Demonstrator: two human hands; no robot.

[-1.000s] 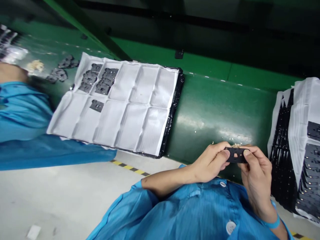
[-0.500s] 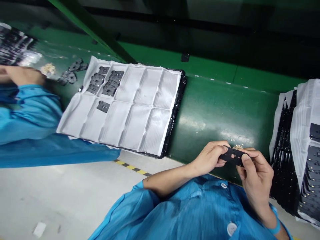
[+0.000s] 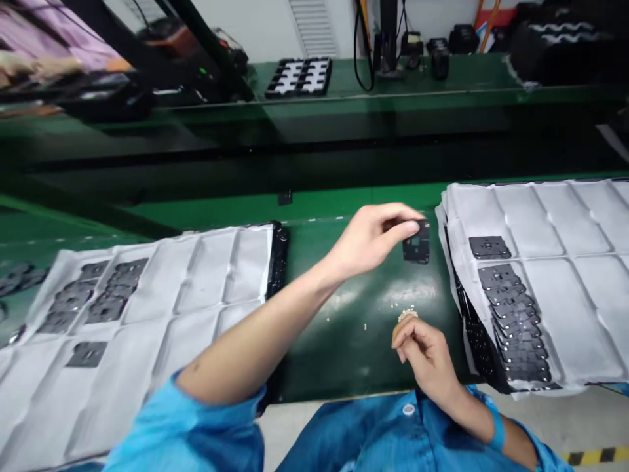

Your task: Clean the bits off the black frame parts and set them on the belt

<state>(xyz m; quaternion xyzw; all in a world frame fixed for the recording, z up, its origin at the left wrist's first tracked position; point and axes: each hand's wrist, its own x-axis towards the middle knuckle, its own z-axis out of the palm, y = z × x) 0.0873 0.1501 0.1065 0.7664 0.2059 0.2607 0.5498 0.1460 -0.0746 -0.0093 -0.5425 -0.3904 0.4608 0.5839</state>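
Note:
My left hand [image 3: 376, 239] is stretched out over the bench, thumb and fingers pinching a flat black plastic plate [image 3: 416, 244] by its upper edge. The plate hangs upright and has a square opening. Lower down, my right hand [image 3: 425, 354] is closed, fingers curled together beside a small pile of tiny beige pieces [image 3: 407, 315]. Anything between those fingertips is hidden. To the right of the held plate lies a white-lined tray [image 3: 584, 288], with an overlapping row of black plates [image 3: 515, 321] and a single plate [image 3: 490, 247] above it.
Another white-lined tray [image 3: 196, 314] at left holds several black plates. Between the trays is the green bench top [image 3: 339, 354], with a few loose beige bits. A ledge behind bears a lone black part [image 3: 285, 198]. A black-and-white tray [image 3: 299, 77] sits on the far shelf.
My view has swung up and right. Both hands held the black plate before; my right hand has let go, and my left hand has carried it forward, away from my body.

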